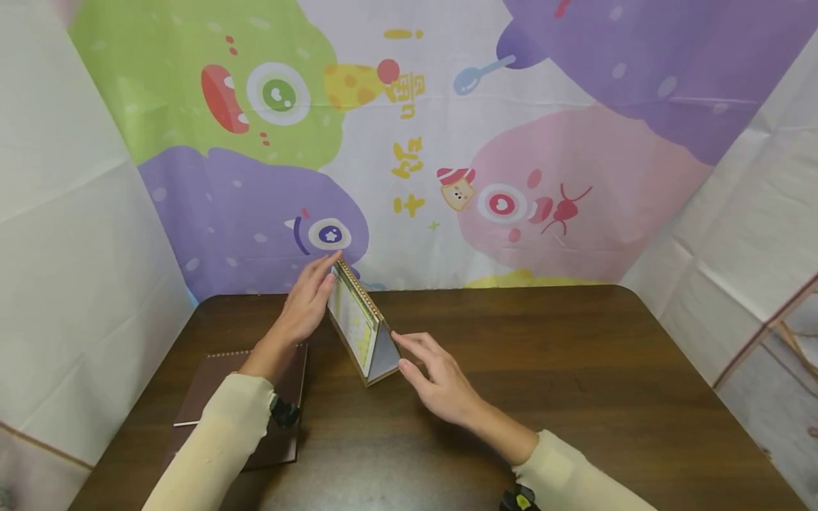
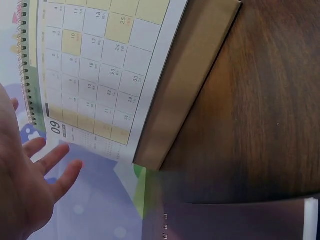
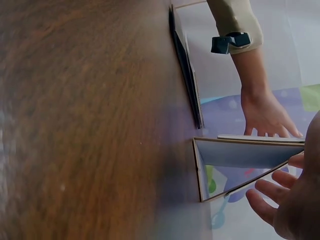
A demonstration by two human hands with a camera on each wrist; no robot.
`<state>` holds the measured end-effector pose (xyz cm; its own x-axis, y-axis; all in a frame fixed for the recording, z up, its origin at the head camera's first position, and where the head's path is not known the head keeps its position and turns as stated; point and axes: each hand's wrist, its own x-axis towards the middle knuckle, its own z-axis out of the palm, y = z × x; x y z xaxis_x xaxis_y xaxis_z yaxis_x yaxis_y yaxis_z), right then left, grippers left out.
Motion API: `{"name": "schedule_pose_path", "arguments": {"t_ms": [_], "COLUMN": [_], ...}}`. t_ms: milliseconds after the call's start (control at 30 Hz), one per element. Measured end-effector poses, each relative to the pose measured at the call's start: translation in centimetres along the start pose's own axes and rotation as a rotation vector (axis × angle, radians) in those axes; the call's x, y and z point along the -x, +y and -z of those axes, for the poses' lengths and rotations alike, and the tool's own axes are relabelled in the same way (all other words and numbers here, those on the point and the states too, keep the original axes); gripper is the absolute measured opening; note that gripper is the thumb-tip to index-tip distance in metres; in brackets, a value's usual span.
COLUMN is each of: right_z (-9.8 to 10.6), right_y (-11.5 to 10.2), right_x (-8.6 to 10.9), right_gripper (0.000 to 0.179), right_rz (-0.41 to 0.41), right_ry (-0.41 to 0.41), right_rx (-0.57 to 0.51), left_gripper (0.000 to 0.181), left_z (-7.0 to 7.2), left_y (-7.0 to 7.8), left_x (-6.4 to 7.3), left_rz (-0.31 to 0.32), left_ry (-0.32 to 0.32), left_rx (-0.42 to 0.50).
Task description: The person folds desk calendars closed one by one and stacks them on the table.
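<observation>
A spiral-bound desk calendar [image 1: 353, 323] stands tent-like on the table, its triangular end toward the right hand. In the left wrist view its page [image 2: 95, 75] shows a date grid marked 09. My left hand [image 1: 308, 301] is at the calendar's left far side, its fingertips by the top spiral edge, fingers extended. Beside the calendar's near right end, my right hand [image 1: 441, 380] has its fingertips at the panel edge. The right wrist view shows the calendar's hollow inside [image 3: 240, 152] between both hands, with the right fingers spread loosely along the lower panel.
A dark brown spiral-bound book [image 1: 214, 387] lies flat at the left, partly beneath the left forearm. The brown wooden table [image 1: 543, 341] ends at a cartoon-printed cloth [image 1: 409, 248]. White sheets [image 1: 83, 177] hang at both sides.
</observation>
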<state>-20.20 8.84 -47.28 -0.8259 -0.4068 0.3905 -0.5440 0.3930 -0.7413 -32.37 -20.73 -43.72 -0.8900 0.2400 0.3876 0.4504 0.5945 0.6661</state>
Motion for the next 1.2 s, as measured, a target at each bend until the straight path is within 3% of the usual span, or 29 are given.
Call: {"name": "schedule_pose_path", "arguments": {"t_ms": [333, 1200], "right_z": [-0.29, 0.07], "right_y": [-0.09, -0.16], "right_x": [-0.11, -0.16], "right_gripper": [0.047, 0.049], "right_rz": [-0.033, -0.008], "right_ry": [0.004, 0.07], "right_rx": [-0.027, 0.051], "left_gripper": [0.054, 0.052], "left_z": [-0.45, -0.89], "left_y": [0.35, 0.08], "left_x": [0.1, -0.2], "left_rz": [0.015, 0.018], "left_ry": [-0.026, -0.022], "left_rx": [-0.058, -0.029]}}
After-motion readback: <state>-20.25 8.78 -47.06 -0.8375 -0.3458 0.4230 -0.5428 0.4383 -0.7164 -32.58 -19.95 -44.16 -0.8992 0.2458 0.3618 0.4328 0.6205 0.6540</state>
